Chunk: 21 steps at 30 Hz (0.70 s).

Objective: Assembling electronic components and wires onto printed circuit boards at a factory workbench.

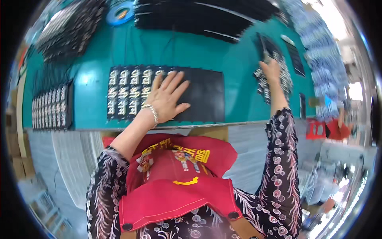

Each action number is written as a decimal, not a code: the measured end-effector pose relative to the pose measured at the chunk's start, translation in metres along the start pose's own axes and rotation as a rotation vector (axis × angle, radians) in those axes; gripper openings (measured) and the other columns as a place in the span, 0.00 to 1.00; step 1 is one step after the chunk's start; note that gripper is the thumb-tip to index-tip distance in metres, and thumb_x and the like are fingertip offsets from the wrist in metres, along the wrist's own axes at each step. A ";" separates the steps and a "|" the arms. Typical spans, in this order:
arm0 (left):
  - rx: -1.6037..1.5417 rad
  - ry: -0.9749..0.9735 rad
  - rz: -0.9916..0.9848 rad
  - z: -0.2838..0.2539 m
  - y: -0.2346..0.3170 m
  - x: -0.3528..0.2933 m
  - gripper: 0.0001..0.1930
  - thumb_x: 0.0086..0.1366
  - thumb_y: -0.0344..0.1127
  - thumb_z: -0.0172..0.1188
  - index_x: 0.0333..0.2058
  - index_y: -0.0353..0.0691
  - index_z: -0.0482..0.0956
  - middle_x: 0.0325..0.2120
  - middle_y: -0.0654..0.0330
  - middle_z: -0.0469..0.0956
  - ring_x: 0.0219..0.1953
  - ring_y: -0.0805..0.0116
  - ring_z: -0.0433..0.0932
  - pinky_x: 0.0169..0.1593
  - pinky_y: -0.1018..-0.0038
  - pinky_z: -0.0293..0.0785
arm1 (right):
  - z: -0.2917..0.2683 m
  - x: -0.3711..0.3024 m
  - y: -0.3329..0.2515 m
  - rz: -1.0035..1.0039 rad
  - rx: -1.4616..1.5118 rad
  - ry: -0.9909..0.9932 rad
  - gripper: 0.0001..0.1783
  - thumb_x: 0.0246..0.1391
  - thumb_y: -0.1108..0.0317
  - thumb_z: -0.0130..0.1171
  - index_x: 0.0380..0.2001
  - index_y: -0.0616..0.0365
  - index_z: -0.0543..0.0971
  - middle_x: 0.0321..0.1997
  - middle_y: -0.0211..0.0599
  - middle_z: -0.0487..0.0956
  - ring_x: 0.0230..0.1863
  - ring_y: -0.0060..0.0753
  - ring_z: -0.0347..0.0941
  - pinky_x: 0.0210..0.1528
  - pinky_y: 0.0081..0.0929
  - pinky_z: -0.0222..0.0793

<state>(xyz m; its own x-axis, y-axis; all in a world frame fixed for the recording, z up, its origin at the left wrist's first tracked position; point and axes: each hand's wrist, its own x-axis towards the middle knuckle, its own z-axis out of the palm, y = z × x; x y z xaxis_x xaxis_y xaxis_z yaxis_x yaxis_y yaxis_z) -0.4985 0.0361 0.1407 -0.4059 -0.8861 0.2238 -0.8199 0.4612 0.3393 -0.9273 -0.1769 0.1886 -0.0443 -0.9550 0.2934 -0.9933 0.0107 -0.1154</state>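
The green tabletop (240, 93) was curved by the lens and bore a patch of glare toward the left. Grey, streaked floor (248, 153) lay beneath. Cardboard boxes (24, 165) stood at far left, a red stool (315, 129) at right. Bright white light (333, 18) entered upper right.

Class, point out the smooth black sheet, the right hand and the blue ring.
Smooth black sheet (205, 96), head view: bare right part.
Right hand (272, 71), head view: its back.
Blue ring (111, 17), head view: left band.
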 end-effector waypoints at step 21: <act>0.103 0.047 -0.039 0.036 -0.014 -0.044 0.28 0.69 0.51 0.53 0.63 0.46 0.69 0.69 0.55 0.61 0.72 0.57 0.54 0.72 0.50 0.46 | 0.006 -0.139 -0.149 0.225 1.398 -0.373 0.43 0.51 0.81 0.62 0.69 0.59 0.57 0.31 0.34 0.73 0.24 0.27 0.73 0.22 0.28 0.70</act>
<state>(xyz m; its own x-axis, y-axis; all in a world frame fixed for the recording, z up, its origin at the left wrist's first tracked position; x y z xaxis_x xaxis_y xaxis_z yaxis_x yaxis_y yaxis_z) -0.4838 0.0674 0.0934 -0.3557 -0.8988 0.2562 -0.8727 0.4175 0.2532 -0.7722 -0.0472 0.1591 0.0644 -0.9941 -0.0872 -0.0493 0.0842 -0.9952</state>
